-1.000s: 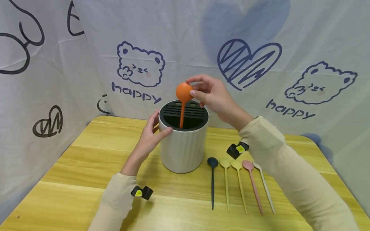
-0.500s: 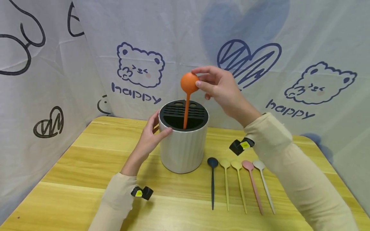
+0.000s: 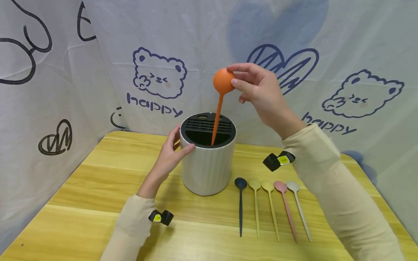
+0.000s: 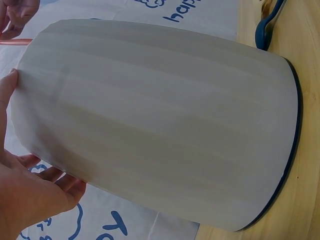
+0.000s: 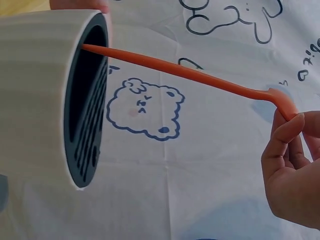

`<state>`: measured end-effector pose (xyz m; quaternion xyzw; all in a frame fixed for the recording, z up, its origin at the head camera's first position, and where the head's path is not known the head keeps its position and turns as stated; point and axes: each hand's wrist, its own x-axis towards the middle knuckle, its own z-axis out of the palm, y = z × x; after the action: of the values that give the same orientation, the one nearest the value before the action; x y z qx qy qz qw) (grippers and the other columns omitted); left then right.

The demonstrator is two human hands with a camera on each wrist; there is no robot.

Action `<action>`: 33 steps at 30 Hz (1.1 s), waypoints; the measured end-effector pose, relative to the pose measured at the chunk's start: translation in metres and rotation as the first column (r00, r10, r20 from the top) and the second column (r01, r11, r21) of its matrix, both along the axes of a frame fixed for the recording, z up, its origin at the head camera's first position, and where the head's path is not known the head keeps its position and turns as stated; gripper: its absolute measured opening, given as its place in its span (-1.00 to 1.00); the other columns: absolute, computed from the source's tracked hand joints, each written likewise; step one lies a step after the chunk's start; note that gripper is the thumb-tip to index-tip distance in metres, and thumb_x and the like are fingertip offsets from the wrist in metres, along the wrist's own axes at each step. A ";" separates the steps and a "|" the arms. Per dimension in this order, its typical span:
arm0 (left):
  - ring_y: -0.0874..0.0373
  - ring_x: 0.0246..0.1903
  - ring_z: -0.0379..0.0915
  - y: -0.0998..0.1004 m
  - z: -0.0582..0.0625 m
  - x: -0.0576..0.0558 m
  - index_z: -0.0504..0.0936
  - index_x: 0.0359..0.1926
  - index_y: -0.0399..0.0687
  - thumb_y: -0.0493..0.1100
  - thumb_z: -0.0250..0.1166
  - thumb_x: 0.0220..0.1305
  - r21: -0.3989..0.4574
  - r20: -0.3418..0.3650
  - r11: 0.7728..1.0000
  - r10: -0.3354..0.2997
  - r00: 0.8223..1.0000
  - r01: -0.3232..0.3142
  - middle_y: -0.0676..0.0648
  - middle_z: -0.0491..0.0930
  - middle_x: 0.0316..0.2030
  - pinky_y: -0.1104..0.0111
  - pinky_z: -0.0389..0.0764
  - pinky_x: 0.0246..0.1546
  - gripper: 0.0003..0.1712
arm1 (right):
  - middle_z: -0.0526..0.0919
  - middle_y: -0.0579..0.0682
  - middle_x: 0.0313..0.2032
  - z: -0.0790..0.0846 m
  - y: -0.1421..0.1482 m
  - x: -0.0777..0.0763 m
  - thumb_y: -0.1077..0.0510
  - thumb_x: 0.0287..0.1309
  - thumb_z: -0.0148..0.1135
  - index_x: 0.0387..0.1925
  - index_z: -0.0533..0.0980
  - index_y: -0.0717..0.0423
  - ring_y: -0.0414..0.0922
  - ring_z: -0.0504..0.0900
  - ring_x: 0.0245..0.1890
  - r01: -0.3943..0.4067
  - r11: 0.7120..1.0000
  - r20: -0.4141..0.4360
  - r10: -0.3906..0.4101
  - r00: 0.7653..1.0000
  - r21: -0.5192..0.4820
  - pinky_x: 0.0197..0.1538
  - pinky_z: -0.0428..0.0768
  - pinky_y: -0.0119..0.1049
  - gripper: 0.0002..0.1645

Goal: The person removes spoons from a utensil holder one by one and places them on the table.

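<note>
My right hand (image 3: 262, 92) pinches an orange spoon (image 3: 224, 81) by the edge of its round bowl, thumb in front and fingers behind. Bowl up and leaning slightly right, the spoon has its handle end at the wide front opening of a utensil holder (image 3: 207, 170). In the right wrist view the handle (image 5: 185, 74) runs down to the black slotted lid (image 5: 85, 130), its tip hidden inside. The holder is white, ribbed and cylindrical. My left hand (image 3: 169, 152) grips its left side near the top, thumb at the front rim, fingers round the back.
Right of the holder several spoons lie in a row on the wooden table (image 3: 81, 217): a dark blue spoon (image 3: 241, 184), two yellow ones, a pink spoon (image 3: 280, 187) and a white spoon (image 3: 292, 187). A printed cloth (image 3: 209, 43) hangs close behind the table.
My right hand has risen and moved right with the orange spoon, drawing more of its handle up out of the holder and tilting it rightward. The left hand and holder stay put.
</note>
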<state>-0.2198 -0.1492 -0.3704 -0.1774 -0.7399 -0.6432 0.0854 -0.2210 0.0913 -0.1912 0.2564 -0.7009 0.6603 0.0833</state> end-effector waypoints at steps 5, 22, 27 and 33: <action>-0.04 0.39 -0.01 -0.001 -0.001 -0.001 0.02 0.50 -0.10 -0.10 0.26 0.24 0.003 -0.007 1.000 -0.004 1.000 0.004 -0.13 0.06 0.44 0.06 0.07 0.37 -0.10 | 0.58 0.15 0.02 0.007 0.004 0.004 0.36 0.26 0.16 0.06 0.55 0.25 0.00 0.48 -0.15 0.006 0.999 0.019 -0.005 1.000 -0.050 -0.47 0.47 -0.43 -0.67; -0.01 0.39 0.01 0.000 0.001 0.002 0.02 0.50 -0.08 -0.02 0.31 0.23 0.000 -0.008 1.000 -0.012 1.000 0.012 -0.11 0.08 0.44 0.08 0.09 0.37 -0.06 | 0.62 0.07 -0.07 -0.029 0.018 -0.003 0.43 0.15 0.24 0.18 0.48 0.25 -0.07 0.51 -0.21 -0.065 0.994 0.185 0.049 0.981 0.083 -0.36 0.42 -0.39 -0.48; 0.00 0.38 0.03 0.001 0.000 0.001 0.04 0.49 -0.08 -0.04 0.30 0.22 0.002 -0.016 1.000 -0.010 1.000 0.011 -0.10 0.10 0.43 0.08 0.10 0.36 -0.07 | 0.62 0.05 -0.06 -0.042 0.022 -0.004 0.48 0.09 0.26 0.22 0.45 0.26 -0.09 0.54 -0.22 -0.066 0.993 0.255 0.038 0.966 0.101 -0.36 0.40 -0.38 -0.39; -0.01 0.38 0.04 0.002 -0.001 0.000 0.06 0.48 -0.11 -0.05 0.31 0.21 0.014 -0.038 1.000 -0.003 0.999 0.004 -0.12 0.13 0.42 0.06 0.09 0.36 -0.08 | 0.63 0.01 -0.04 -0.056 0.027 -0.004 0.48 0.06 0.28 0.25 0.42 0.25 -0.11 0.56 -0.21 -0.075 0.989 0.317 0.033 0.948 0.123 -0.36 0.42 -0.40 -0.34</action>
<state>-0.2201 -0.1472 -0.3714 -0.1902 -0.7333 -0.6451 0.0994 -0.2246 0.1183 -0.2472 0.1720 -0.7407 0.6462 -0.0650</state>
